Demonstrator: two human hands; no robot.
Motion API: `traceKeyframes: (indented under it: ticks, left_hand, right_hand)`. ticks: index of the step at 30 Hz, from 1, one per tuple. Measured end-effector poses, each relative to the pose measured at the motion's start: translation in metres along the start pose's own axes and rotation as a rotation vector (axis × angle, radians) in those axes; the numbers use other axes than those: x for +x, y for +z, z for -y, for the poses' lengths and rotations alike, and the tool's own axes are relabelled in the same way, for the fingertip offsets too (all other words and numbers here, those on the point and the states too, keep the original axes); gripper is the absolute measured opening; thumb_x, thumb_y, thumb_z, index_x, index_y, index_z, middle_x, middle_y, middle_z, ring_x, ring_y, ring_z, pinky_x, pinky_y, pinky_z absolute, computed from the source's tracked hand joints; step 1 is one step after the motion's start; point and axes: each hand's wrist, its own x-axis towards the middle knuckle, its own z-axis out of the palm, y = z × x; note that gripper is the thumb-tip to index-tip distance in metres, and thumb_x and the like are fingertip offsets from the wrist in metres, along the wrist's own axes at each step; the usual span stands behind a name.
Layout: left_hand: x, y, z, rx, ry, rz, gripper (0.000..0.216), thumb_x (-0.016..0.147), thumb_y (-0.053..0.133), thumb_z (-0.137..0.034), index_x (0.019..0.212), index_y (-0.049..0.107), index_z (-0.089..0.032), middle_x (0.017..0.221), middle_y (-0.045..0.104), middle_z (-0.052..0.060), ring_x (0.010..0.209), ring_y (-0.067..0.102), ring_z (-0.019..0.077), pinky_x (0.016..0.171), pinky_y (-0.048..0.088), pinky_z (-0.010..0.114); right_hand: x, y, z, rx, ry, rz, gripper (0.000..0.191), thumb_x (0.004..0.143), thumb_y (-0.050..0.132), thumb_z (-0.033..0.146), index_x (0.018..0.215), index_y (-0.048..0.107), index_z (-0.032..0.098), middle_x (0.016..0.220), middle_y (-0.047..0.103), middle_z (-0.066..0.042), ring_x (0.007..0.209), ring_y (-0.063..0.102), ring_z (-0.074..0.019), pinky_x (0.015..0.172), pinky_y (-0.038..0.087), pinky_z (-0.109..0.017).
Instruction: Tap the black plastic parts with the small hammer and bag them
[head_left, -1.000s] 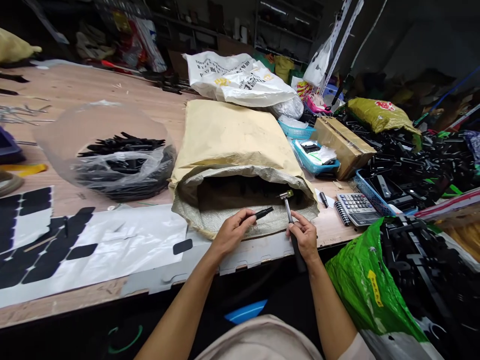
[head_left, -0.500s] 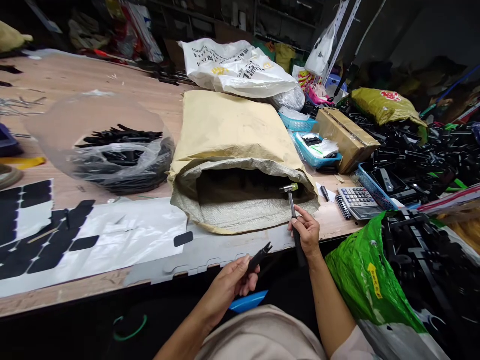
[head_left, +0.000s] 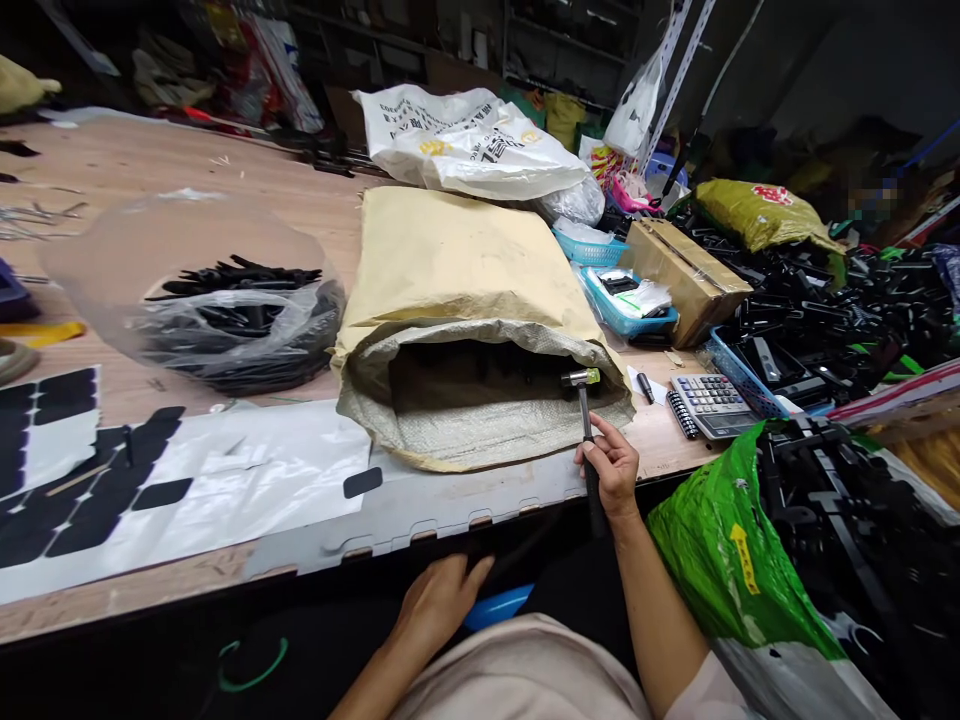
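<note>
Hammer (head_left: 592, 488) juts forward from the gripping right fingers (head_left: 611, 431).

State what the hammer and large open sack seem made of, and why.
Hammer: highlights on head and shaft suggest polished metal; yellowish tip, perhaps plastic; matte black grip, maybe rubber. Large sack: creased, matte tan outside looks papery; the lining shows a weave, suggesting woven plastic.

We curled our right hand (head_left: 611, 472) farther off, right, index finger (head_left: 612, 430) extended | we had our left hand (head_left: 441, 592) nearer, left, grip unclear | our forearms (head_left: 651, 615) angled inward
</note>
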Motion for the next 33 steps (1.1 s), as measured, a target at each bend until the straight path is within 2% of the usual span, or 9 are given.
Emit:
traceKeyframes:
  ticks: [5,8,12,14,16,20,24,28,33]
  left_hand:
    - [-0.017,-0.044,-0.064,-0.108,0.412,0.211,0.034,0.090,0.051,-0.048,0.087,0.071,-0.021,0.071,0.067,0.000,0.067,0.059,0.0165,0.059,0.034,0.026]
    - [0.009,-0.070,-0.113,-0.129,0.546,-0.010,0.030,0.092,0.051,-0.042,0.087,0.072,-0.020,0.070,0.066,-0.001,0.064,0.057,0.0144,0.060,0.035,0.026]
    - [0.075,-0.085,-0.165,-0.043,0.463,-0.460,0.029,0.091,0.055,-0.041,0.098,0.072,-0.018,0.086,0.070,0.005,0.078,0.062,0.0183,0.069,0.040,0.028]
    - [0.104,-0.085,-0.182,0.009,0.379,-0.542,0.033,0.088,0.060,-0.045,0.102,0.072,-0.018,0.098,0.071,0.010,0.087,0.065,0.0225,0.071,0.043,0.030]
    - [0.122,-0.083,-0.193,0.057,0.312,-0.545,0.033,0.087,0.061,-0.046,0.103,0.073,-0.019,0.102,0.071,0.011,0.092,0.066,0.0258,0.072,0.044,0.032]
    - [0.126,-0.085,-0.186,0.080,0.331,-0.512,0.024,0.087,0.062,-0.040,0.099,0.074,-0.023,0.102,0.071,0.008,0.093,0.066,0.0244,0.071,0.044,0.031]
    - [0.108,-0.102,-0.144,-0.034,0.435,-0.467,0.018,0.080,0.069,-0.037,0.091,0.073,-0.023,0.090,0.067,0.002,0.082,0.062,0.0173,0.068,0.042,0.027]
    - [0.093,-0.115,-0.095,-0.132,0.442,-0.445,0.019,0.076,0.070,-0.035,0.091,0.071,-0.022,0.080,0.062,-0.001,0.070,0.056,0.0140,0.066,0.041,0.027]
    - [0.092,-0.112,-0.072,-0.183,0.496,-0.427,0.023,0.077,0.066,-0.038,0.091,0.071,-0.021,0.084,0.062,0.000,0.069,0.053,0.0137,0.066,0.042,0.027]
  right_hand:
    - [-0.006,0.002,-0.001,0.020,-0.078,-0.122,0.050,0.082,0.066,0.030,0.128,0.061,0.012,0.060,0.063,0.003,0.047,0.050,-0.0105,0.047,0.042,-0.023]
    - [-0.007,0.004,-0.002,0.034,-0.086,-0.196,0.052,0.083,0.065,0.030,0.131,0.059,0.012,0.062,0.064,0.003,0.046,0.050,-0.0101,0.047,0.042,-0.023]
    - [-0.005,0.006,-0.003,0.030,-0.064,-0.198,0.053,0.084,0.064,0.031,0.132,0.058,0.012,0.061,0.064,0.003,0.046,0.051,-0.0106,0.047,0.043,-0.024]
    - [-0.004,0.006,-0.003,0.013,-0.065,-0.181,0.052,0.083,0.065,0.032,0.131,0.059,0.012,0.061,0.064,0.002,0.046,0.050,-0.0107,0.047,0.042,-0.024]
    - [-0.003,0.006,-0.003,0.000,-0.066,-0.172,0.051,0.082,0.065,0.032,0.128,0.060,0.012,0.061,0.064,0.003,0.046,0.050,-0.0107,0.047,0.042,-0.024]
    - [-0.002,0.007,-0.003,-0.006,-0.063,-0.182,0.051,0.080,0.065,0.032,0.126,0.061,0.011,0.058,0.061,0.004,0.046,0.049,-0.0105,0.047,0.043,-0.024]
    - [-0.003,0.007,-0.003,-0.019,-0.037,-0.181,0.051,0.081,0.065,0.033,0.127,0.060,0.011,0.060,0.062,0.003,0.046,0.048,-0.0099,0.046,0.042,-0.023]
    - [-0.004,0.007,-0.002,-0.035,-0.031,-0.143,0.052,0.082,0.065,0.033,0.128,0.060,0.011,0.060,0.062,0.004,0.047,0.048,-0.0098,0.046,0.042,-0.023]
    - [-0.002,0.006,-0.005,-0.086,-0.041,-0.091,0.052,0.082,0.064,0.033,0.128,0.061,0.012,0.057,0.056,0.005,0.049,0.051,-0.0113,0.046,0.041,-0.023]
